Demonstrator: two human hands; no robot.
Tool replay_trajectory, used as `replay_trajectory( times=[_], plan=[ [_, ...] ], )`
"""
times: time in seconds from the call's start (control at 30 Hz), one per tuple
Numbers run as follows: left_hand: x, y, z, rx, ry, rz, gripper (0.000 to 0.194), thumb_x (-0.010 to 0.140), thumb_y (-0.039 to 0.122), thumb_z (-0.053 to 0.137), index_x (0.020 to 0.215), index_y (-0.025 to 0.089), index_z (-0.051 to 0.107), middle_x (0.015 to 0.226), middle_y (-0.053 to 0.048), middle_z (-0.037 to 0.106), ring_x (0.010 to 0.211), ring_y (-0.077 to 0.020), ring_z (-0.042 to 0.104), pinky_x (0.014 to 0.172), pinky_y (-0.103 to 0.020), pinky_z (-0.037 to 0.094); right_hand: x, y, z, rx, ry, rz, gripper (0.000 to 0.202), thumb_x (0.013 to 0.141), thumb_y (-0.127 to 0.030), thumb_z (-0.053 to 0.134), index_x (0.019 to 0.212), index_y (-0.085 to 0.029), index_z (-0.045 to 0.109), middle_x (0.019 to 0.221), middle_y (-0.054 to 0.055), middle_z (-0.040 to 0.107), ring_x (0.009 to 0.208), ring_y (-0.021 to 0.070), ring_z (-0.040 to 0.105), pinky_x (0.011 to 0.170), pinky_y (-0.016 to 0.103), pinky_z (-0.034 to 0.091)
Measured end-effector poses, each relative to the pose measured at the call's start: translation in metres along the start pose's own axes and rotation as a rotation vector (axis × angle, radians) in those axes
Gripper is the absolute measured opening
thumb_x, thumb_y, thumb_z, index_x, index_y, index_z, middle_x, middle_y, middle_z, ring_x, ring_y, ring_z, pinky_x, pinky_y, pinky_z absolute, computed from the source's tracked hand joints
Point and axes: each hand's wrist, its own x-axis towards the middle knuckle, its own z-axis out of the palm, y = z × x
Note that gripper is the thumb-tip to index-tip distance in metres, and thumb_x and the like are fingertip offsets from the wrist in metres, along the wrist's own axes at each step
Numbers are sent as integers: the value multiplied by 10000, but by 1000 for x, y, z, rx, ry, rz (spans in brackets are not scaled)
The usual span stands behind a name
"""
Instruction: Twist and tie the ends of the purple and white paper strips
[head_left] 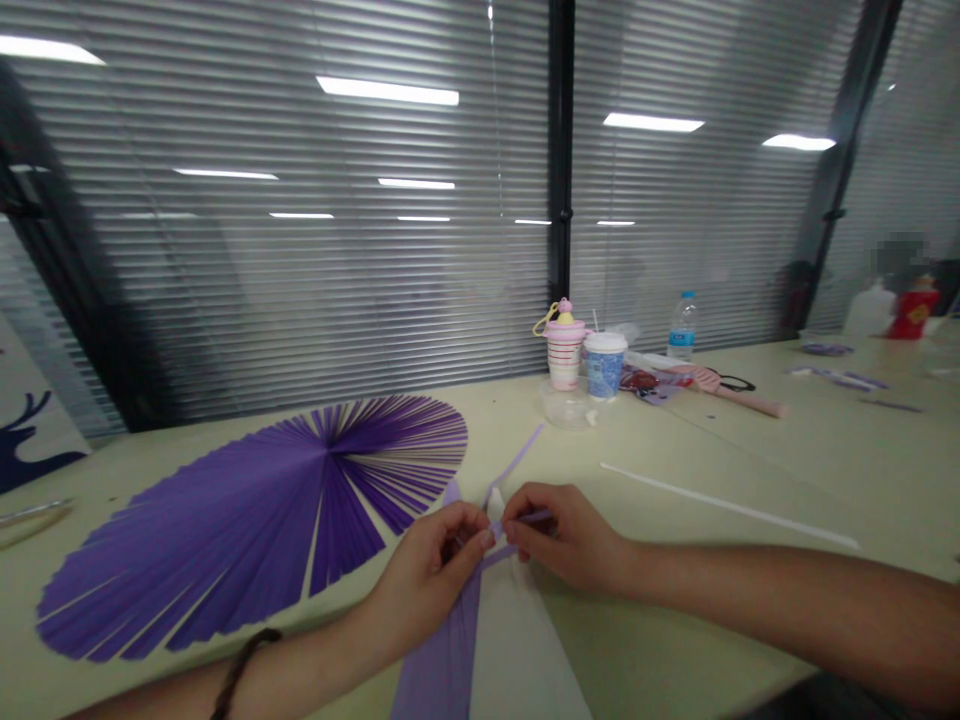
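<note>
A tall white cone (525,645) rises from the table's front edge, its tip between my hands. Pale purple strips (446,655) cover its left side. My left hand (431,565) is closed in a pinch on a narrow purple strip at the cone's tip. My right hand (566,538) pinches purple strip material on the tip's other side; its fingers partly hide it. Another thin purple strip (517,458) sticks out beyond the tip, toward the back right. Whether these strips are one piece I cannot tell.
Left on the table (697,600) lies a large round fan of purple strips (247,530). A white strip (727,505) lies at right. Farther back stand a pink-lidded cup (565,355), a blue paper cup (604,368), a water bottle (682,330) and a pink hairbrush (735,390).
</note>
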Motion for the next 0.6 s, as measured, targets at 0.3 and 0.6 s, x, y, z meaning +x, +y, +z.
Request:
replay_trajectory(
  times=[0.3, 0.6],
  plan=[
    [1, 0, 0, -44, -13, -37, 207, 747, 327, 486, 754, 142, 578, 637, -8, 549, 586, -113, 480, 520, -193, 348, 1, 5, 0, -15, -1, 12, 135, 733, -237, 496, 747, -134, 582, 626, 6, 567, 545, 78, 498, 475, 163, 376],
    [0, 3, 0, -75, -2, -60, 164, 725, 279, 512, 794, 145, 577, 648, -5, 552, 566, -103, 472, 514, -193, 352, -2, 1, 0, -50, -36, -24, 121, 721, -201, 490, 752, -130, 582, 616, 6, 562, 533, 75, 492, 484, 165, 378]
  ],
)
